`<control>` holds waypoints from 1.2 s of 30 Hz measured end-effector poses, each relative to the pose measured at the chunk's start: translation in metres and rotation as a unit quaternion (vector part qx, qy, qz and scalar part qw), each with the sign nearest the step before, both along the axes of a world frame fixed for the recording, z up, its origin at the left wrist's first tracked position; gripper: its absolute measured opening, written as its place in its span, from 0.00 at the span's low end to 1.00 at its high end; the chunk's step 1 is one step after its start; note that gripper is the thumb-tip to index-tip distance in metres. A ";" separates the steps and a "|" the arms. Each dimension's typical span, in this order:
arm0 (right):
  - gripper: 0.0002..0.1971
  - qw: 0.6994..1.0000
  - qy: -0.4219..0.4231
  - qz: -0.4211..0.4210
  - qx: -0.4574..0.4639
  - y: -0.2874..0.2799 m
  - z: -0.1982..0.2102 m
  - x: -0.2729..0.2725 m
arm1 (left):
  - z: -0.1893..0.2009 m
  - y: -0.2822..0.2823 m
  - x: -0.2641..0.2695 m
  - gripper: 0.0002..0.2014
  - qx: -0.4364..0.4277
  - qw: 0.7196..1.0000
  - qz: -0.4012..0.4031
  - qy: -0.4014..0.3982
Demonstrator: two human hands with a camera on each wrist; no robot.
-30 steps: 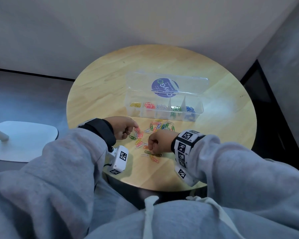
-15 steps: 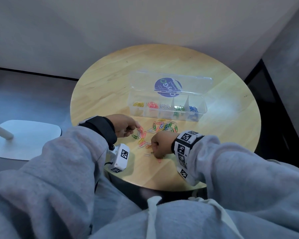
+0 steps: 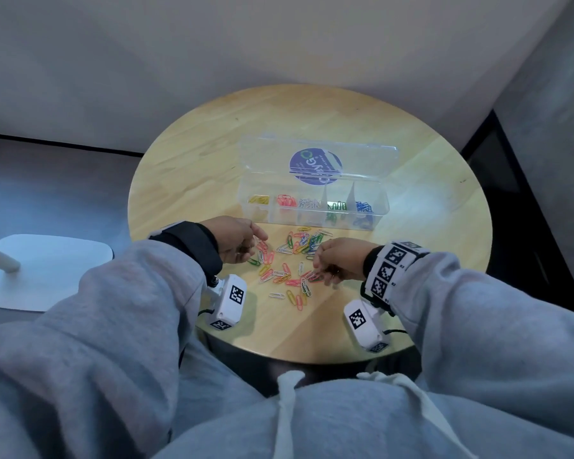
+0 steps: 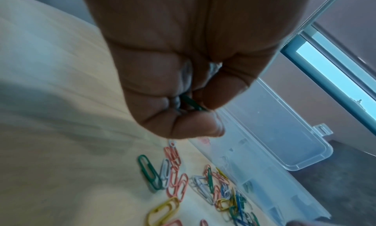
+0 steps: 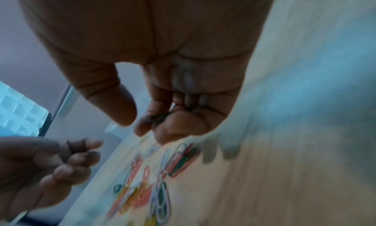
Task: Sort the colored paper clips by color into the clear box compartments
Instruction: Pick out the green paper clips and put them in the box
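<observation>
Loose colored paper clips (image 3: 289, 263) lie scattered on the round wooden table (image 3: 428, 226), in front of the clear box (image 3: 312, 218). The box's compartments hold yellow, red, white, green and blue clips from left to right. My left hand (image 3: 246, 241) hovers at the pile's left edge, its fingers curled round a green paper clip (image 4: 193, 104). Over the pile's right edge, my right hand (image 3: 325, 266) keeps a dark green clip (image 5: 159, 117) under its curled fingers, with the thumb held apart. The left hand (image 5: 61, 157) also shows in the right wrist view.
The box's open lid (image 3: 318, 160), with a round purple sticker, lies flat behind it. A white stool seat (image 3: 43, 270) stands left of the table. A wall runs close behind the table, and a dark panel stands to the right.
My right hand has lifted off the near clips and shifted a little right, uncovering them. The left hand has stayed at the pile's left edge.
</observation>
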State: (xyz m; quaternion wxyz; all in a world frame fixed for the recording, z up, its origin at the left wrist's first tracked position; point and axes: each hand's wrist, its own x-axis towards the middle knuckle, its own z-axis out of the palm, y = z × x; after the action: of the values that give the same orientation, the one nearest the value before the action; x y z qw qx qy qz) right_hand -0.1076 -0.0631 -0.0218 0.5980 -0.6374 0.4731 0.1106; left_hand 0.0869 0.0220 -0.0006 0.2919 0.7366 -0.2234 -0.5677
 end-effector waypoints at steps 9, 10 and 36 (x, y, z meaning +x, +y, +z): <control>0.07 0.922 0.155 0.178 -0.306 0.010 -0.007 -0.004 | -0.002 -0.004 0.003 0.18 0.004 0.996 0.022 -0.087; 0.07 0.920 0.156 0.186 -0.307 0.009 -0.007 -0.004 | -0.003 -0.004 0.003 0.18 0.008 0.995 0.015 -0.094; 0.04 0.922 0.122 0.216 -0.297 0.004 -0.015 -0.004 | -0.017 -0.015 -0.017 0.10 0.111 0.837 -0.373 -0.385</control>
State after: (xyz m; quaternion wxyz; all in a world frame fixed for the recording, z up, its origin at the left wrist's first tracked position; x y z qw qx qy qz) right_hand -0.1112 -0.0588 -0.0372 0.2809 -0.8540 0.4042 0.1686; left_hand 0.0695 0.0070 -0.0172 -0.1356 0.7840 -0.5109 -0.3256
